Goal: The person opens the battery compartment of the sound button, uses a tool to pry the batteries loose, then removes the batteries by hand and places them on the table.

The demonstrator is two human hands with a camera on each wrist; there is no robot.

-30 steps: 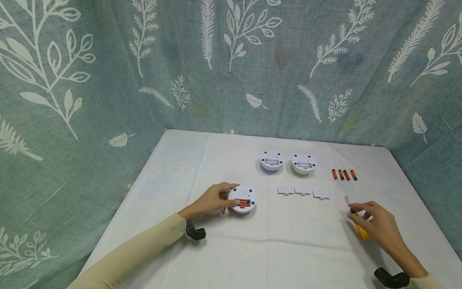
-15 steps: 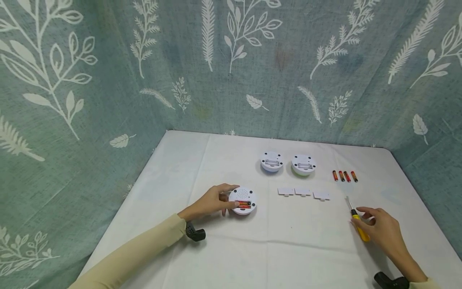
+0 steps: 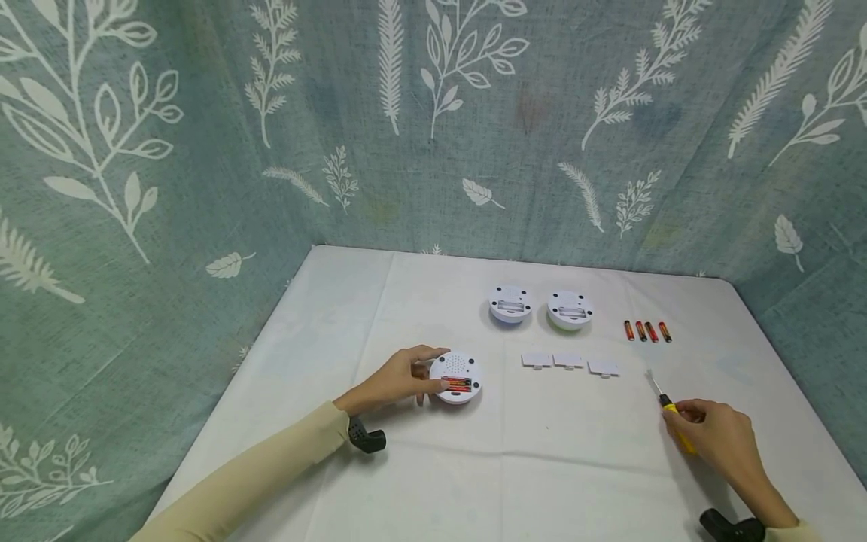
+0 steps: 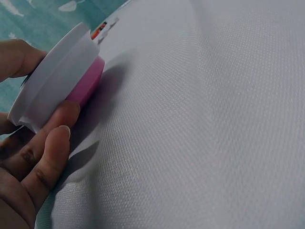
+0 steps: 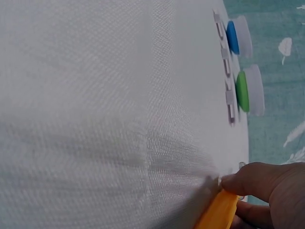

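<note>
My left hand (image 3: 396,379) holds a round white battery device (image 3: 455,364) by its left side, thumb on top near the uncovered compartment. Red-and-black batteries (image 3: 460,385) lie in that compartment, partly under the thumb. Its pink lower part (image 4: 86,86) shows in the left wrist view, tilted above the cloth. At the right, my right hand (image 3: 728,435) pinches a screwdriver (image 3: 669,407) by its yellow handle, with the metal tip pointing away toward the back. The right wrist view shows the thumb pressed on the yellow handle (image 5: 218,212); the shaft is mostly hidden there.
Two similar devices, one blue-based (image 3: 510,302) and one green-based (image 3: 569,309), stand at the back with uncovered compartments. Before them lie white battery covers (image 3: 567,360). Several loose batteries (image 3: 640,331) line up at the back right. A white cloth (image 3: 542,482) covers the table.
My right hand has shifted slightly toward me along the screwdriver, and its fingers have closed from a looser touch onto the yellow handle. The left hand and its device stay put.
</note>
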